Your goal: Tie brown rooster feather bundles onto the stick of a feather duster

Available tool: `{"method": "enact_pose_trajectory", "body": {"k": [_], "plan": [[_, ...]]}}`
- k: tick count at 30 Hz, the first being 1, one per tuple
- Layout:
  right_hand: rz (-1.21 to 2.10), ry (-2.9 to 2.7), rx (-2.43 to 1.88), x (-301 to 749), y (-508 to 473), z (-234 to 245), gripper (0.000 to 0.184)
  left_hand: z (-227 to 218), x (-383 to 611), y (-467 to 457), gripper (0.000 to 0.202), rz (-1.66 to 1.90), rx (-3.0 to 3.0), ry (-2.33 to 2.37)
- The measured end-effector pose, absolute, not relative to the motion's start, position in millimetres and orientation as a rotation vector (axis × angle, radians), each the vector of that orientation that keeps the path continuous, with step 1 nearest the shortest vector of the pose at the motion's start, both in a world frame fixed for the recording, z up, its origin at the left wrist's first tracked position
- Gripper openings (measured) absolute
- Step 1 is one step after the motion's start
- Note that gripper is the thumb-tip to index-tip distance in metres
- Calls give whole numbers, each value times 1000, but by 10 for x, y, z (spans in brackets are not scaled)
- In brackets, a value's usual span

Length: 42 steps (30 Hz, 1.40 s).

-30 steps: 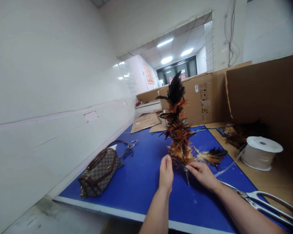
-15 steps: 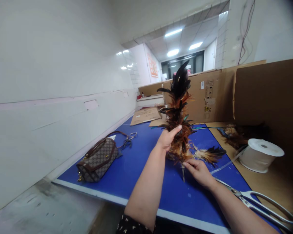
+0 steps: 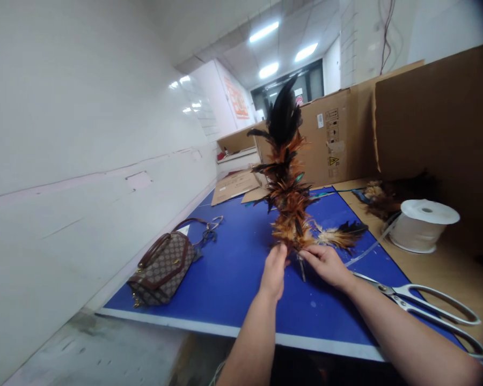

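Observation:
A tall feather plume [image 3: 290,198], black at the tip, rusty orange along the middle and pale tan at the foot, stands upright over the blue table. My right hand [image 3: 325,264] pinches it at the foot, where a thin pale strip [image 3: 302,268] hangs down. At the lower left of the plume, my left hand [image 3: 274,271] is closed with thumb and fingertips on the lowest feathers; its other fingers are partly hidden. To the right, a smaller bunch of tan and black feathers [image 3: 342,236] lies on the table.
Large scissors [image 3: 402,297] lie beneath my right forearm. A spool of white ribbon [image 3: 422,228] stands at the right, before a dark feather pile [image 3: 406,195]. A patterned handbag [image 3: 165,268] sits at left. Cardboard boxes [image 3: 346,139] stand behind the blue table [image 3: 233,279].
My left hand has slid down from the plume's middle to its foot. The right hand keeps its pinch there. The view has tilted and shifted slightly.

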State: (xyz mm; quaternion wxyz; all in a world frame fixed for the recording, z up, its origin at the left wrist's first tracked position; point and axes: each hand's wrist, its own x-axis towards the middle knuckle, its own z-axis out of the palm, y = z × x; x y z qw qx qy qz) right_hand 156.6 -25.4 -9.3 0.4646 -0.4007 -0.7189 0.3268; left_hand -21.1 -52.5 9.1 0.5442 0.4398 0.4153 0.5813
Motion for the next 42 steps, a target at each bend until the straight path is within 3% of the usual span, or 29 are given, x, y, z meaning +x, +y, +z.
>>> {"method": "enact_pose_trajectory", "body": {"k": [6, 11, 16, 20, 25, 31, 36, 40, 42], "plan": [[840, -1766, -960, 1566, -262, -97, 46, 112, -7, -548, 45, 1256, 1058, 612], [822, -1779, -952, 1542, -243, -159, 45, 69, 13, -374, 45, 1254, 952, 565], [768, -1707, -941, 1487, -248, -184, 41, 99, 59, -242, 29, 1333, 955, 579], [648, -1651, -1001, 1453, -268, -235, 54, 130, 163, -155, 19, 1499, 1000, 649], [479, -1677, -1033, 1458, -299, -246, 57, 160, 272, -28, 27, 1726, 856, 760], [440, -1588, -1147, 1481, -242, -262, 64, 380, 74, 58, 21, 1726, 654, 681], [329, -1604, -1213, 1566, -186, -229, 54, 440, -193, 20, 11, 1534, 648, 656], [230, -1632, -1181, 1622, -190, -197, 29, 316, -309, 41, 16, 1453, 716, 649], [201, -1683, -1168, 1622, -203, -199, 28, 224, -347, 91, 22, 1490, 714, 683]]}}
